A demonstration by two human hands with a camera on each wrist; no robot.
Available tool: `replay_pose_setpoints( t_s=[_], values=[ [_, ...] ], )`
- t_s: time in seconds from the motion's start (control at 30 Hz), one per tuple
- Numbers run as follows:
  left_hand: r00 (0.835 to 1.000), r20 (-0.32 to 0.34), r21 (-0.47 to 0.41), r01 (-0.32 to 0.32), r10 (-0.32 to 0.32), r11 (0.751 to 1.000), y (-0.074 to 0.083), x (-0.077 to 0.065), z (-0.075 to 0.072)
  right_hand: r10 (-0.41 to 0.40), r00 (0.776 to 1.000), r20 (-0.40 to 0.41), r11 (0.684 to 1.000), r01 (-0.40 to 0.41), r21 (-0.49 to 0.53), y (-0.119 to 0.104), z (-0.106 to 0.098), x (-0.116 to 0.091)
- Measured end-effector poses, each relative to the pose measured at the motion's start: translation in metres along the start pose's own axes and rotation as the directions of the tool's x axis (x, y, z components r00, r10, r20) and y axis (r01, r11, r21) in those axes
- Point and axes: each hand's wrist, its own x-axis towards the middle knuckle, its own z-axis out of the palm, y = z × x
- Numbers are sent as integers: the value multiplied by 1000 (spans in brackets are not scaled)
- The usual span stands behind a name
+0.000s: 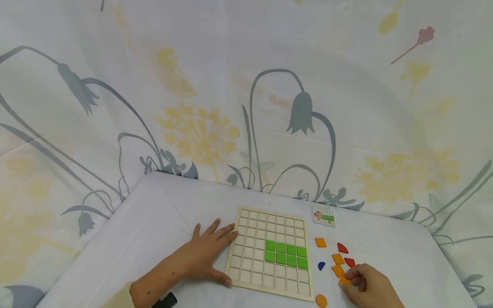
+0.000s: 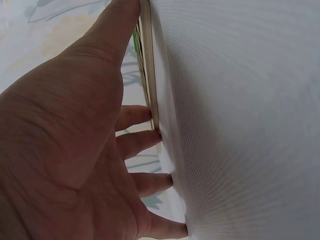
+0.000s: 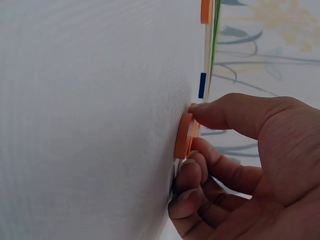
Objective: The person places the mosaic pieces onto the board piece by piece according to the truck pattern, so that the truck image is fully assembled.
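My left hand (image 1: 204,256) lies spread beside the wooden grid board (image 1: 250,252), thumb and fingertips right at its left edge. Two rows of green square tiles (image 1: 281,253) fill cells on the board's right side. To the right of the board, my right hand (image 1: 369,284) pinches an orange square tile (image 1: 344,281) between thumb and index finger. In the right wrist view this orange tile (image 3: 184,136) is close against the white cloth, the other fingers curled below. Two more orange square tiles (image 1: 338,264) and a red quarter-round tile (image 1: 349,262) lie just beyond those fingertips.
A small pattern card (image 1: 324,216) lies behind the loose pieces. Also on the white cloth are an orange square (image 1: 320,242), another red quarter-round (image 1: 342,248), a blue half-round (image 1: 321,266) and an orange disc (image 1: 321,300). A flower-printed curtain (image 1: 215,94) rises behind the table.
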Motion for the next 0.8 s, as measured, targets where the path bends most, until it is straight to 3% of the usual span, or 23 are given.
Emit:
replay_pose_setpoints(
  t_s=[0.27,0.57,0.8],
  values=[
    [1000,-1,3,-1,1,1000,-1,0,1,-63,998,-6,997,63,-38,-3,1,0],
    [1000,5,-8,1,-1,1000,1,0,0,-39,999,8,999,39,15,-5,2,0],
    [1000,5,-14,-4,4,1000,0,2,1,-92,995,25,993,90,75,-10,0,-5]
  ],
)
